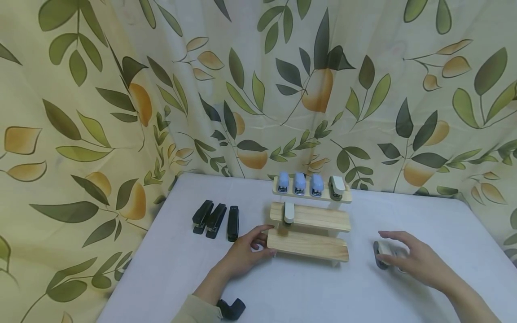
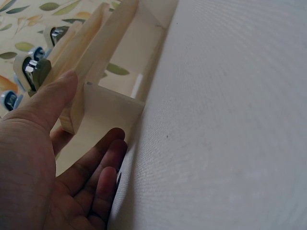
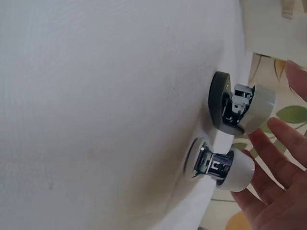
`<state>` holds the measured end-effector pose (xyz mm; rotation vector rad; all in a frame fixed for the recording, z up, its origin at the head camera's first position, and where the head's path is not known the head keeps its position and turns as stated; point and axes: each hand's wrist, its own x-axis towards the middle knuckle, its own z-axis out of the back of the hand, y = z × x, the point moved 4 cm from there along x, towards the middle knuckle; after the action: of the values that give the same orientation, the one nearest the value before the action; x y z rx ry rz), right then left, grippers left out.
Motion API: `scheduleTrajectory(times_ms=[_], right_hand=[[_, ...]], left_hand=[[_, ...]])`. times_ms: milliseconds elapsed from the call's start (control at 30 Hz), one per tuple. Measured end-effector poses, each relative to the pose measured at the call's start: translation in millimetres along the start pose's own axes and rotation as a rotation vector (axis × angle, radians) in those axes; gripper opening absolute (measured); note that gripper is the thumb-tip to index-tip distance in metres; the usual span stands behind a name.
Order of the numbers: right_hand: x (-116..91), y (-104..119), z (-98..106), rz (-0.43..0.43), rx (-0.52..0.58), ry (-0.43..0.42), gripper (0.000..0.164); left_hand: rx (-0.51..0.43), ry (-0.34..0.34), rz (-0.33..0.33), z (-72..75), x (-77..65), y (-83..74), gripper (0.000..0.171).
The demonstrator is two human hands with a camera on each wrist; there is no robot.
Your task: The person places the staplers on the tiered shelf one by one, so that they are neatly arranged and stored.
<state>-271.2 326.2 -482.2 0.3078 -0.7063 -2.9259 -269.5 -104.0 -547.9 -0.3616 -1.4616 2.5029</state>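
My left hand [image 1: 243, 252] holds the left end of the lowest shelf of a tiered wooden rack [image 1: 308, 244], thumb and a finger about the board. In the left wrist view that board's end [image 2: 70, 115] lies between them. At the right, my right hand [image 1: 420, 260] is spread around a mini stapler [image 1: 381, 255] with a white top and dark grey base. The right wrist view shows this stapler [image 3: 261, 108] beside a second, all-white mini stapler [image 3: 240, 170]. The fingers [image 3: 276, 165] are straight behind both, the thumb apart from them; whether they touch is hard to tell.
Three light blue mini staplers [image 1: 300, 183] and a white-and-grey one [image 1: 337, 187] stand on the top shelf. Another white-topped one [image 1: 289, 212] is on the middle shelf. Three black staplers [image 1: 215, 220] lie left of the rack. A black object [image 1: 232, 309] is beside the left sleeve.
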Motion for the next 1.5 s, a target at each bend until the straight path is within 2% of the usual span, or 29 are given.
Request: scheduleTrajectory(times_ms=[367, 733, 933, 1200, 1500], right_hand=[[6, -15, -4, -0.027, -0.031, 0.048, 0.089], [7, -17, -6, 0.011, -0.043, 0.047, 0.087], [10, -21, -9, 0.021, -0.047, 0.066, 0.089], [11, -22, -9, 0.026, -0.035, 0.062, 0.088], [11, -22, -10, 0.019, -0.03, 0.071, 0.087]], left_hand=[[-0.004, 0.002, 0.012, -0.1, -0.9, -0.3, 0.062], [-0.005, 0.003, 0.012, -0.7, -0.6, -1.3, 0.062], [0.002, -0.004, -0.01, -0.2, -0.6, -0.8, 0.062], [0.0, -0.004, 0.003, -0.7, -0.9, -0.7, 0.062], [0.01, -0.006, -0.012, -0.9, -1.6, -0.9, 0.063]])
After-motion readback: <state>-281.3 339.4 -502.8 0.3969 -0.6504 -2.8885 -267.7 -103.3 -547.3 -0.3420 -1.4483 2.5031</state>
